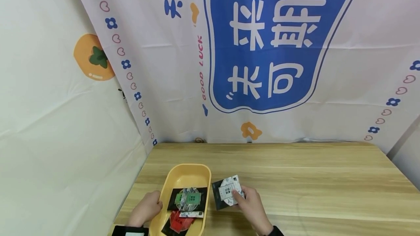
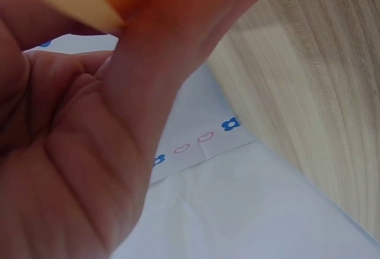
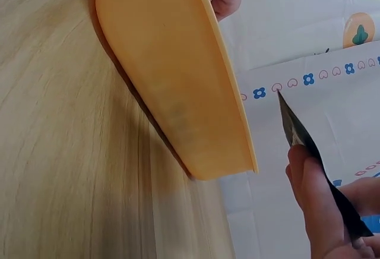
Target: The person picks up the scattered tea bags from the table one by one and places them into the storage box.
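My left hand [image 1: 147, 207] grips the left rim of a yellow plastic tray [image 1: 187, 177] on the table. In the left wrist view, the blurred tray edge [image 2: 113, 0] lies between the thumb and fingers of that hand [image 2: 148, 87]. Just right of the tray, my right hand [image 1: 252, 207] pinches a flat black-and-white sachet [image 1: 226, 191], thumb on its printed face. The right wrist view shows this sachet [image 3: 306, 137] edge-on, raised and apart from the tray wall [image 3: 169, 81]. Inside the tray lie black sachets with green labels [image 1: 193, 198] and one with a red label [image 1: 180, 223], partly overlapping.
The wood-grain table [image 1: 311, 177] extends to the right of my right hand. A white printed cloth [image 1: 177, 94] with a large blue panel hangs behind the table's back edge, and a plain pale cloth [image 1: 65, 137] hangs along the left side.
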Available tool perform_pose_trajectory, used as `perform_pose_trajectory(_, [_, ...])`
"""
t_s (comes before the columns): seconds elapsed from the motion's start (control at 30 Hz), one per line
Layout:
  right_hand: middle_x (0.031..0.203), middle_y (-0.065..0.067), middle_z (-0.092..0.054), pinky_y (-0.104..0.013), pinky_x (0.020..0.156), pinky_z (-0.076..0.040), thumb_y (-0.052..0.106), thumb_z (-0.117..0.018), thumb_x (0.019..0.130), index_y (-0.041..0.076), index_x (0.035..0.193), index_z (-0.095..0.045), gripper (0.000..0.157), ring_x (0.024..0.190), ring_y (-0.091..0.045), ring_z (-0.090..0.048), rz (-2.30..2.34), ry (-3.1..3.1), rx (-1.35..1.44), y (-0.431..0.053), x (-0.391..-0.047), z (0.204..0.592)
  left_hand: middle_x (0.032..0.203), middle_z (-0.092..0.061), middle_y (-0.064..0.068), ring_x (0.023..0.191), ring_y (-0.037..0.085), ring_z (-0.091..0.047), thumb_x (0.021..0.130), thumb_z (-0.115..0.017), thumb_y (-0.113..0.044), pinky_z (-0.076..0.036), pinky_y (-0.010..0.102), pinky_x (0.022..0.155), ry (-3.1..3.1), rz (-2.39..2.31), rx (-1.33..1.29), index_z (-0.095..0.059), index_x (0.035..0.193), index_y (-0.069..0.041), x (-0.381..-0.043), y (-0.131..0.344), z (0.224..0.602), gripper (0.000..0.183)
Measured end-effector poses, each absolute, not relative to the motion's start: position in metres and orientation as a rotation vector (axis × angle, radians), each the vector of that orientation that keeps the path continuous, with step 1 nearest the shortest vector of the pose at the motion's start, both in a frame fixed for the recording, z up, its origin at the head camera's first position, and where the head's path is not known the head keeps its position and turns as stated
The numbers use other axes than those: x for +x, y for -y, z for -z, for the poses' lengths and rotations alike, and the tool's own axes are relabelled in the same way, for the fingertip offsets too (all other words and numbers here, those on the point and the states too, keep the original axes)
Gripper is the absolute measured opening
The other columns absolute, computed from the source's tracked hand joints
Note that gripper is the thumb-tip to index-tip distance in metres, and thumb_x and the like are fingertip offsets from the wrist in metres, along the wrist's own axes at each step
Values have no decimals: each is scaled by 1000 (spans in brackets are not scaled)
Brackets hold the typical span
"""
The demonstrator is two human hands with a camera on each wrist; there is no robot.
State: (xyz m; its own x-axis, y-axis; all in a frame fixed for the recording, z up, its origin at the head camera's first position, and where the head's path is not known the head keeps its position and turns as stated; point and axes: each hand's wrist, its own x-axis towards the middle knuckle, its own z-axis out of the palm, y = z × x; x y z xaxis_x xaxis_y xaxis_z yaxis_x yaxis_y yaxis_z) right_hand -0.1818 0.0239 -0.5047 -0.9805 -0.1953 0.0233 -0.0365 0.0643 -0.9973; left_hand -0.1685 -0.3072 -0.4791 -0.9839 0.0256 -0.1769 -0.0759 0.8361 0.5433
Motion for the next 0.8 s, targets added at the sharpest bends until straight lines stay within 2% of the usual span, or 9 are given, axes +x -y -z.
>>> perform_pose_trajectory(0.17, [90,-17,-71,-42,69,-58,10,-54,94,-12,109,-61,28,74,-17,-67,2035,-2200,-249,-20,-183,503,59,-46,4,51,16,-45,82,-49,6,-41,30,48,-2833,-845,-48,-56,81,1,-167,307,477,8])
perform_pose_trajectory(0.4, [87,-16,-71,-39,68,-58,11,-56,93,-12,108,-62,28,73,-17,-67,2040,-2183,-250,-14,-182,501,63,-52,5,53,16,-51,83,-49,6,-47,31,49,-2827,-842,-72,-58,87,4,-169,305,475,10])
perform_pose_trajectory(0.8, [84,-16,-71,-42,65,-58,9,-57,92,-11,102,-64,24,67,-17,-65,2059,-2173,-262,-4,-184,506,61,-50,5,53,16,-48,82,-49,6,-43,30,49,-2821,-847,-56,-58,88,3,-169,306,476,11])
